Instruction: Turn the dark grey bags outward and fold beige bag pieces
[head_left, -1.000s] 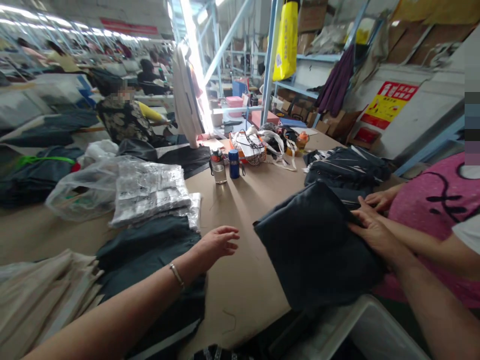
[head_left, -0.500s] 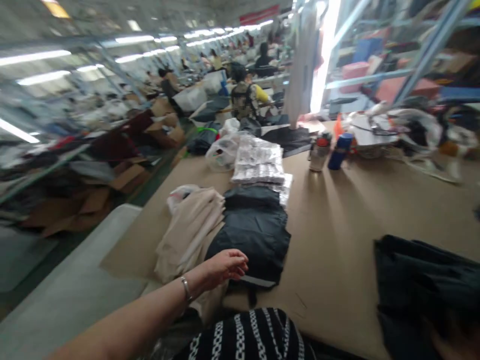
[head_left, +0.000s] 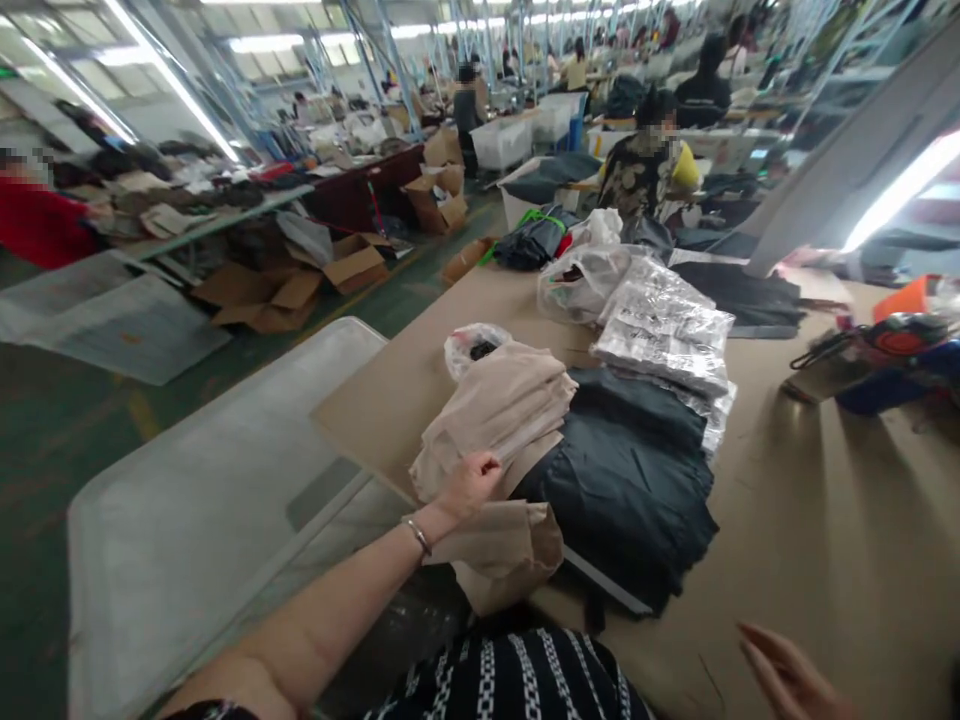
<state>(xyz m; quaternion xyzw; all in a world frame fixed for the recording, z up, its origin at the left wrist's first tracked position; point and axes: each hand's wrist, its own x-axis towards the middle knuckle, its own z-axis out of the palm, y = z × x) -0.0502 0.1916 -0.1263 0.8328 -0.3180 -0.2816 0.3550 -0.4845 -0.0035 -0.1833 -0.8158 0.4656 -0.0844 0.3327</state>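
And here's the left hand (head_left: 472,483), right on the beige cloth (head_left: 495,405) at the near left part of the table (head_left: 780,510). Its fingers are curled in, narrow, knuckles up; whether any fabric is pinched between them, I can't tell. A bracelet (head_left: 418,535) circles that wrist. The beige cloth lies in a layered heap, with a loose fold drooping at the table's near edge, just below the hand.

Over at the near right, the right hand (head_left: 795,675) comes in above the brown tabletop, partly cut off, fingers out fairly straight and nothing seen in them.

Tight against the beige heap on its right sits the dark cloth (head_left: 637,480), spread flat, a pale strip along its near edge. Beyond it, shiny silver packets (head_left: 664,325) are stacked beside a clear plastic bag (head_left: 581,285). A smaller bag (head_left: 465,345) touches the heap's far side. Off to the right, a blurred clear bottle (head_left: 817,375) and a blue bottle (head_left: 892,385). Left of the table, a big whitish bin (head_left: 217,450); farther off, open cardboard boxes (head_left: 259,290) and a person in a flowered top (head_left: 634,175).
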